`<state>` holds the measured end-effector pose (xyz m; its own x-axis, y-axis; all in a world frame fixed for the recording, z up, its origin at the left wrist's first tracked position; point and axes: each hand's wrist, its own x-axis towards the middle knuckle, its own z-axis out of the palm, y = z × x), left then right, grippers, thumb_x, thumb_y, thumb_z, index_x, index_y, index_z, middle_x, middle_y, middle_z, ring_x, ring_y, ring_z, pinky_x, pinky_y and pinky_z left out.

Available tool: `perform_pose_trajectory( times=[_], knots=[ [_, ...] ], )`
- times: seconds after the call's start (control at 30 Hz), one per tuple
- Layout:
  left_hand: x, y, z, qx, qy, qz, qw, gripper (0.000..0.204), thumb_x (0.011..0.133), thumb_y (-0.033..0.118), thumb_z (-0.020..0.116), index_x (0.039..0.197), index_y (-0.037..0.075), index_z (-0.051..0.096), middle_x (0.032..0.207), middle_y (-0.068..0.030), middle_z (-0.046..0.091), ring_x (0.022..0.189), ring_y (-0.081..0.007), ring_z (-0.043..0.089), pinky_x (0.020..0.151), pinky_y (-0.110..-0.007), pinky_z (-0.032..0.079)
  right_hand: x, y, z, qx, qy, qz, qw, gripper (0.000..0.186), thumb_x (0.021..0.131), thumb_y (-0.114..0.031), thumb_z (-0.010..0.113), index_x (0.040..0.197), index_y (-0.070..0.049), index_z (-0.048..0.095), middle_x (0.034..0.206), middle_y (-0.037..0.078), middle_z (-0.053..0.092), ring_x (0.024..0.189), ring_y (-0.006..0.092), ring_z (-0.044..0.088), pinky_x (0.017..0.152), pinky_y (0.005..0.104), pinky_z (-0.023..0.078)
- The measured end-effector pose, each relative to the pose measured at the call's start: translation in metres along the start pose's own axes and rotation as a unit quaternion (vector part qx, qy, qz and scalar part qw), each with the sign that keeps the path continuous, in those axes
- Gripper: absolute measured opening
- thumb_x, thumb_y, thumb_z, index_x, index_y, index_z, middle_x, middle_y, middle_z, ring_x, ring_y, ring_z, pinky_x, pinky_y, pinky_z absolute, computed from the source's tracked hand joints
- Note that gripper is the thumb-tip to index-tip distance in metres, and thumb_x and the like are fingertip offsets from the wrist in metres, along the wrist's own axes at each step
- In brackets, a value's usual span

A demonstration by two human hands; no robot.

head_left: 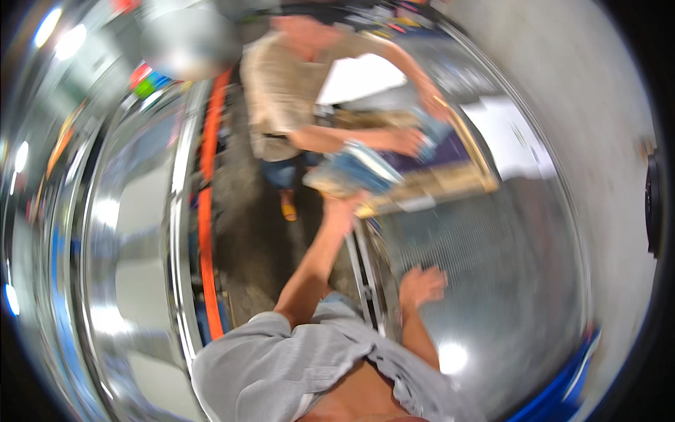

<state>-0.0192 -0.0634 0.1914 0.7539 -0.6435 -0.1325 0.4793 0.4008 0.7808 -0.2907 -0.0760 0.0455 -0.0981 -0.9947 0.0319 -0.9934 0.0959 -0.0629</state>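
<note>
My left hand [339, 211] reaches forward, its fingers closed on a blue-and-pale object [362, 169], blurred by motion, held over the near left side of a wooden-framed screen [450, 169] with a purple surface. My right hand [422, 285] is spread with nothing in it, over the grey metal-looking tabletop [492, 246] below the frame. A co-worker [274, 98] stands across from me, bent toward the frame, one hand [404, 141] on another bluish object [432, 130] and the other hand [436, 102] near the frame's far right edge.
White sheets [510, 137] lie beyond the frame on the right. A long shiny table [140, 260] with an orange rail [207, 260] runs along my left. Between the tables is a narrow floor strip [253, 232]. A pale wall [598, 105] bounds the right side.
</note>
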Motion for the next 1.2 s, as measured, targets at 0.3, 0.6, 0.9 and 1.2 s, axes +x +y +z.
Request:
perform_pose_trajectory(
  times=[0.3, 0.6, 0.9, 1.2],
  knots=[
    [0.002, -0.003, 0.017, -0.072, -0.121, 0.096, 0.985, 0.036, 0.079, -0.008, 0.078, 0.113, 0.001, 0.07, 0.106, -0.0017, 0.072, 0.096, -0.0122, 0.065, 0.088, -0.031, 0.054, 0.012, 0.01, 0.039, -0.082, 0.162, -0.139, 0.973, 0.059, 0.097, -0.048, 0.052, 0.142, -0.01, 0.05, 0.152, 0.017, 0.043, 0.14, 0.0398, 0.04, 0.104, 0.065, 0.035],
    [0.002, 0.004, 0.01, -0.094, -0.131, 0.133, 0.978, 0.032, 0.076, -0.007, 0.081, 0.106, -0.004, 0.072, 0.099, -0.0037, 0.074, 0.089, -0.0125, 0.066, 0.083, -0.031, 0.054, 0.027, 0.013, 0.06, -0.099, 0.167, -0.224, 0.955, 0.059, 0.097, -0.048, 0.052, 0.142, -0.01, 0.05, 0.151, 0.017, 0.044, 0.141, 0.0392, 0.039, 0.105, 0.0653, 0.034],
    [-0.003, 0.003, 0.011, -0.102, -0.138, 0.146, 0.974, 0.032, 0.075, -0.007, 0.082, 0.106, -0.003, 0.073, 0.098, -0.0038, 0.074, 0.089, -0.0122, 0.066, 0.083, -0.031, 0.054, 0.035, 0.017, 0.066, -0.09, 0.156, -0.243, 0.953, 0.059, 0.097, -0.048, 0.052, 0.142, -0.01, 0.049, 0.151, 0.018, 0.044, 0.142, 0.0385, 0.038, 0.106, 0.0657, 0.033],
    [-0.009, 0.006, 0.007, -0.11, -0.124, 0.143, 0.976, 0.03, 0.075, -0.007, 0.082, 0.104, -0.003, 0.074, 0.098, -0.0026, 0.074, 0.089, -0.0111, 0.065, 0.084, -0.03, 0.054, 0.033, 0.019, 0.071, -0.069, 0.129, -0.222, 0.964, 0.059, 0.097, -0.047, 0.053, 0.142, -0.01, 0.049, 0.15, 0.018, 0.044, 0.142, 0.0379, 0.037, 0.107, 0.066, 0.032]
  ],
)
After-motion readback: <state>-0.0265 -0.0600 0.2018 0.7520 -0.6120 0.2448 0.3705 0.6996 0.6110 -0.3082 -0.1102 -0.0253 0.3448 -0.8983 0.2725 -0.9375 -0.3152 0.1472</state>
